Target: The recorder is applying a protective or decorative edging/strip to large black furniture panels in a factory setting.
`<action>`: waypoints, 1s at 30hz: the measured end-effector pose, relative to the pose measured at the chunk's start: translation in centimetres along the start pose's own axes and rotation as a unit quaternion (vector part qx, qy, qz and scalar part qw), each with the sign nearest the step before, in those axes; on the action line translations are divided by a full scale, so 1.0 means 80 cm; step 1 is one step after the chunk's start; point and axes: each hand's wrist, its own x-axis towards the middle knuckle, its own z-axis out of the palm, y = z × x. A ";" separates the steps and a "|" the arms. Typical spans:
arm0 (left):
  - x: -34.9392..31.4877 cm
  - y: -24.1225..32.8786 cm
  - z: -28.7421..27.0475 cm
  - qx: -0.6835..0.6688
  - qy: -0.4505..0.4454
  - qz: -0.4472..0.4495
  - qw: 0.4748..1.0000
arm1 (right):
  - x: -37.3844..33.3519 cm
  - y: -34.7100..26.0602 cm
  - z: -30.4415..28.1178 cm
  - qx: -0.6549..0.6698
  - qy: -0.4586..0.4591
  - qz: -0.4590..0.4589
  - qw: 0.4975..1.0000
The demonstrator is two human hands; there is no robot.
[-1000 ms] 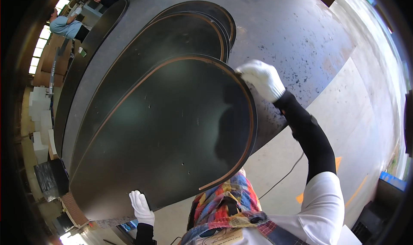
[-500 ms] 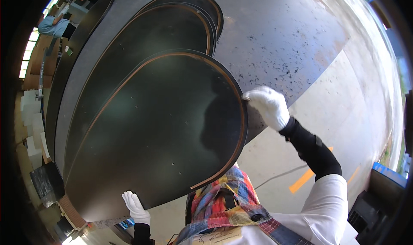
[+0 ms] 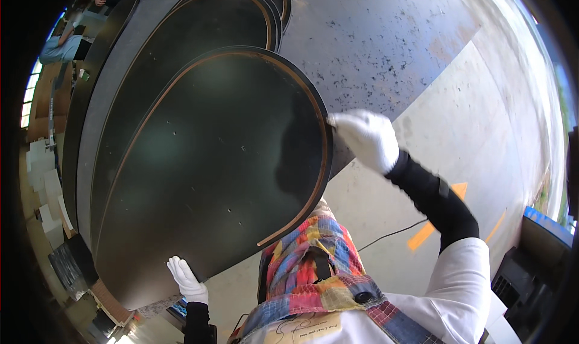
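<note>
A large dark panel with a rounded end (image 3: 205, 163) lies in front of me. A narrow brown strip (image 3: 324, 145) follows its curved rim, ending loose-looking near my apron. My right hand (image 3: 368, 140), in a white glove, is closed at the panel's right edge. Its fingertips pinch something small and dark that I cannot make out. My left hand (image 3: 186, 279), gloved too, rests with fingers stretched out on the panel's near edge at the lower left. More dark panels of the same shape (image 3: 205, 27) lie beneath and behind the front one.
A grey table top with dark specks (image 3: 386, 48) carries the panels. Another long dark panel (image 3: 75, 121) stands along the left. Two other people are at the far left, one in a light blue top (image 3: 60, 47). Concrete floor with orange marks (image 3: 421, 235) and a cable lies at right.
The panels sit higher and slightly further left in view. My right hand stays closed at the right rim, slightly blurred. My left hand still lies on the near edge.
</note>
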 end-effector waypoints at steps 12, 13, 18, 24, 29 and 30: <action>0.012 0.009 0.001 0.009 0.016 0.020 1.000 | 0.019 0.008 0.003 -0.037 0.038 -0.007 0.999; 0.014 0.010 0.002 0.007 0.018 0.021 1.000 | 0.003 -0.004 -0.004 -0.048 0.002 -0.009 0.999; 0.007 0.001 -0.002 0.011 0.028 0.026 0.999 | -0.084 -0.086 0.011 -0.034 -0.051 0.007 0.998; 0.011 0.000 0.009 0.004 0.040 0.038 0.998 | -0.015 -0.025 0.012 0.025 0.147 0.083 0.985; 0.009 -0.002 0.004 0.016 0.008 0.030 0.999 | -0.044 -0.046 0.034 0.027 0.151 0.094 0.984; 0.009 -0.005 0.003 0.016 0.016 0.037 0.999 | -0.059 -0.059 0.041 0.038 0.150 0.095 0.983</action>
